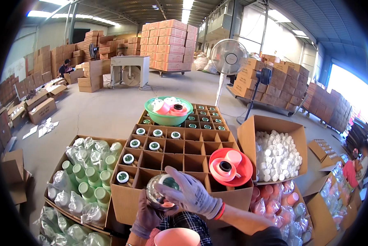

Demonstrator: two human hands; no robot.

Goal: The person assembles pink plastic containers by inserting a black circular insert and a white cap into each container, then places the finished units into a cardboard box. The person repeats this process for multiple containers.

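Both my hands wear grey-purple work gloves. My left hand (pixel 146 215) closes round the side of a shiny, rounded glass flask (pixel 152 192) with a greenish mouth. My right hand (pixel 194 192) grips the same flask from the right, its fingers across the neck. The flask is tilted over the near edge of a divided carton (pixel 151 163); the gloves hide part of it. Several flasks with white rims (pixel 128 158) stand in the carton's left cells. A red bowl (pixel 247 174) with pink parts rests on its right corner. Below my hands is a pink cup (pixel 177 238).
A green basin (pixel 169 119) of pink and white parts sits at the carton's far end. Left, a box holds green cups (pixel 86 190) in plastic bags. Right are a box of white caps (pixel 275 156) and bagged pink cups (pixel 290 199). Fans (pixel 229 57) and stacked cartons stand beyond.
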